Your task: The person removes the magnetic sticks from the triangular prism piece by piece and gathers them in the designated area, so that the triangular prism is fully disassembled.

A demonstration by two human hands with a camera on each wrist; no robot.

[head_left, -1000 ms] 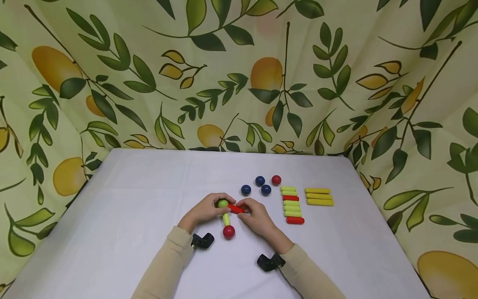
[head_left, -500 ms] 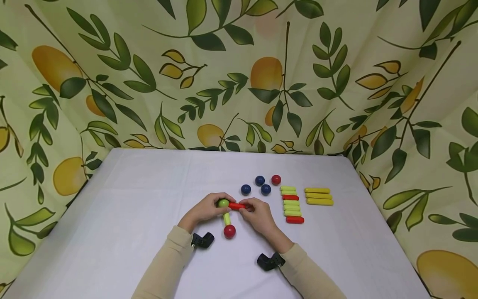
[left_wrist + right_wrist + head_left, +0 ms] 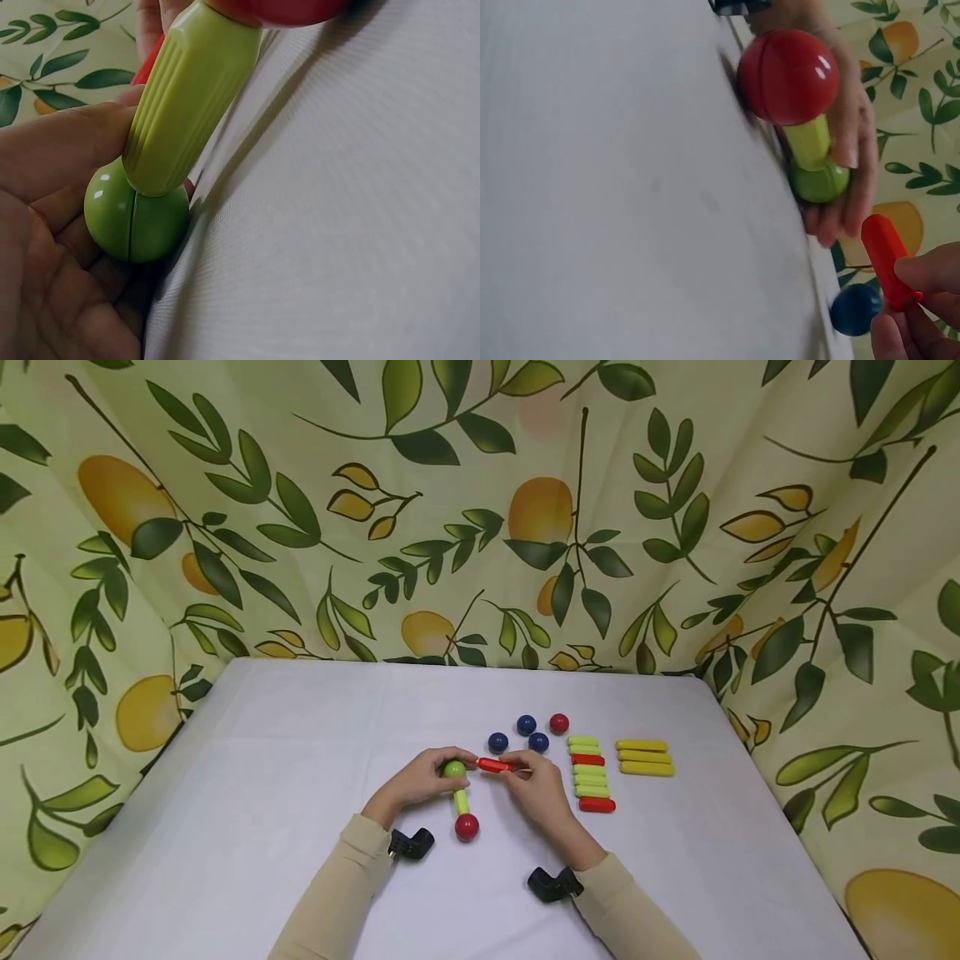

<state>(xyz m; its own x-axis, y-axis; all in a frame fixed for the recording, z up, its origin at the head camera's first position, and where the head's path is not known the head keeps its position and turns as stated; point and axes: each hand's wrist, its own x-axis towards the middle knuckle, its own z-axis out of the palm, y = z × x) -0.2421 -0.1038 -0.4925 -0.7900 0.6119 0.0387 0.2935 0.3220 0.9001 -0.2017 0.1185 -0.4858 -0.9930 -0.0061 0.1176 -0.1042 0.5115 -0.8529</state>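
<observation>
My left hand [image 3: 420,777] grips a green ball [image 3: 112,217], its fingers and thumb curled about it. A ribbed lime-green stick [image 3: 187,97] runs from that ball to a glossy red ball [image 3: 791,79], which lies nearer my body on the cloth. Between thumb and fingers, my right hand [image 3: 536,789] pinches a short red stick [image 3: 885,251]. The right wrist view shows a gap between this stick and the green ball. In the head view, the stick's left end is right by my left fingertips.
Beyond the hands sit three blue balls [image 3: 527,724] and another red ball [image 3: 558,723]. To the right is a column of several lime-green sticks [image 3: 590,770] with two red sticks [image 3: 597,805] among them. Farther right lie three long yellow sticks [image 3: 647,757]. White cloth [image 3: 285,735] covers the table.
The red stick has come away from the green ball and moved right with my right hand. My left hand keeps its hold on the green ball; the view has shifted slightly.
</observation>
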